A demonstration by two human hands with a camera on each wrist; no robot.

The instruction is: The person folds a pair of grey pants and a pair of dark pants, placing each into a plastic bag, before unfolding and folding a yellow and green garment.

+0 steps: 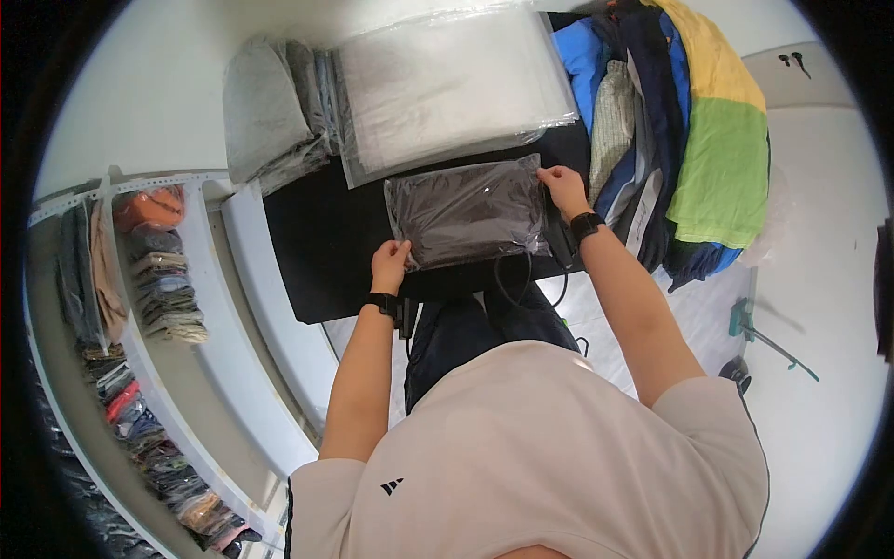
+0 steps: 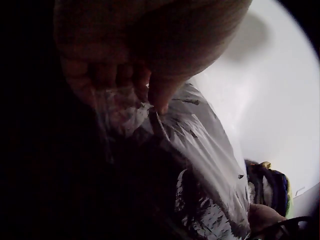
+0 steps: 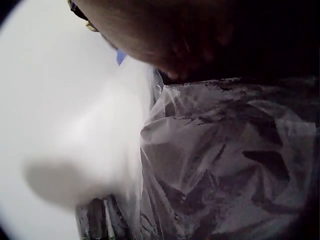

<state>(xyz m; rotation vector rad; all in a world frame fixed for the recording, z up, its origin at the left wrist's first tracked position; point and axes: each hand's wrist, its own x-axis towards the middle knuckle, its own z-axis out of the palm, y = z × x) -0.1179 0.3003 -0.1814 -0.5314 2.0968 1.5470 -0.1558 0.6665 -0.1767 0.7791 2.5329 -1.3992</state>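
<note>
A dark folded garment in a clear plastic bag (image 1: 470, 214) lies in front of the person, over the black tabletop. At the bag's near left corner the left hand (image 1: 389, 265) pinches the plastic; the left wrist view shows the thumb pressed against the fingers with clear film (image 2: 125, 112) between them. The right hand (image 1: 566, 191) holds the far right corner between thumb and fingers. In the right wrist view the wrinkled bag (image 3: 225, 155) stretches away from that hand, whose fingertips lie in shadow. Both wrists wear black straps.
Behind the bag lies a stack of clear plastic bags (image 1: 456, 88), with grey bagged garments (image 1: 270, 112) to its left. Loose clothes (image 1: 717, 158) are piled at the right of the black table (image 1: 326, 242). Black cables (image 1: 510, 289) hang at the near edge. Shelves (image 1: 219, 307) with bagged clothes stand left.
</note>
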